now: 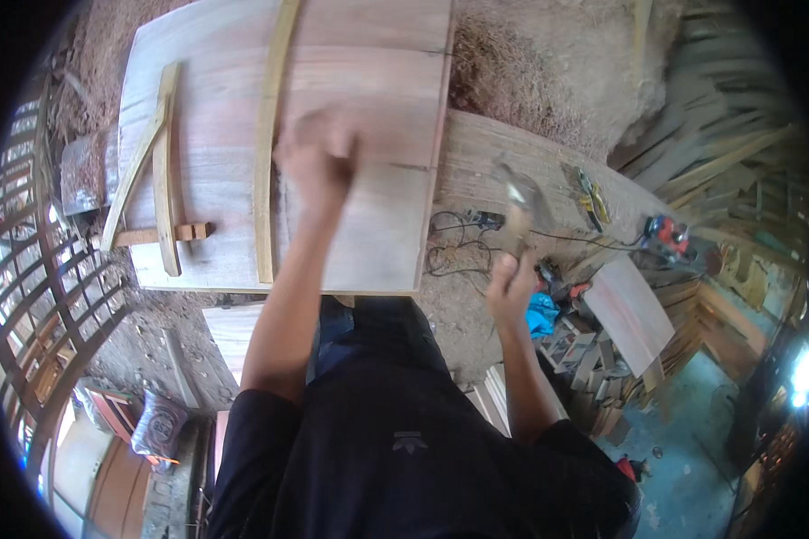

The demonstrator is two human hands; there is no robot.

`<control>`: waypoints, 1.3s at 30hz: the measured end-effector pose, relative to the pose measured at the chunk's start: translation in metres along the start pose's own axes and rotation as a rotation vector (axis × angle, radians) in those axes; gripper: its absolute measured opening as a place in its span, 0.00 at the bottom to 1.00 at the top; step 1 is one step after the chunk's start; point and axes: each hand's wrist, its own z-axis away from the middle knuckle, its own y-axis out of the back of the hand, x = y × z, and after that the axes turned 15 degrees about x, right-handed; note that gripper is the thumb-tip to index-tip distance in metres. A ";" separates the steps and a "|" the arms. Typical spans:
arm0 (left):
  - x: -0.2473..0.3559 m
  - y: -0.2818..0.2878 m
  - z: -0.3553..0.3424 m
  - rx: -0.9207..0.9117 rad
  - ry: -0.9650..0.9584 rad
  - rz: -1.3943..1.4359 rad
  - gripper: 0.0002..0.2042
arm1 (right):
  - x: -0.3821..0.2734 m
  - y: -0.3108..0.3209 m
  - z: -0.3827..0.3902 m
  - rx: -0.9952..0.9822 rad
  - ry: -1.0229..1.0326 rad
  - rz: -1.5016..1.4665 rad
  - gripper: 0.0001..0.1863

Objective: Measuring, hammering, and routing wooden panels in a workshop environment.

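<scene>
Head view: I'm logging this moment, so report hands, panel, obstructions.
Right hand gripping hammer. Left hand blurred beside long batten on wooden panel, grip unclear. Shorter wooden strips on panel's left, clear of hands.

My shirt (368, 458) blk, sm. grey emblem (411, 442) on chest. My hammer (517, 218): lt. tan handle, greyish head, blurred. Big panel (368, 90) pale pinkish-tan w/ streaky grain; long strip (267, 180) yellowish-tan, short block (194, 233) darker reddish-brn. Pliers (593, 201) yel. & blk. Power tool (669, 237) red & blk, cord (584, 238) blk. Crumpled item (540, 314) bright blue. Floor patch (683, 458) blue-green w/ pale blotches. Sack (158, 426) grey w/ dk print, I think.
</scene>
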 end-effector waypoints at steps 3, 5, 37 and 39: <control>0.087 -0.054 0.027 -0.433 -0.306 0.127 0.19 | 0.048 0.024 0.022 0.115 -0.094 0.029 0.13; 0.125 -0.083 0.047 -0.498 -0.364 0.094 0.16 | 0.064 0.038 0.026 0.209 -0.067 0.064 0.14; -0.066 0.212 0.094 0.194 0.576 0.111 0.07 | -0.120 -0.106 -0.024 -0.556 0.040 -0.236 0.22; -0.081 0.214 0.098 0.222 0.474 0.042 0.08 | -0.152 -0.150 -0.024 -0.627 0.063 -0.379 0.24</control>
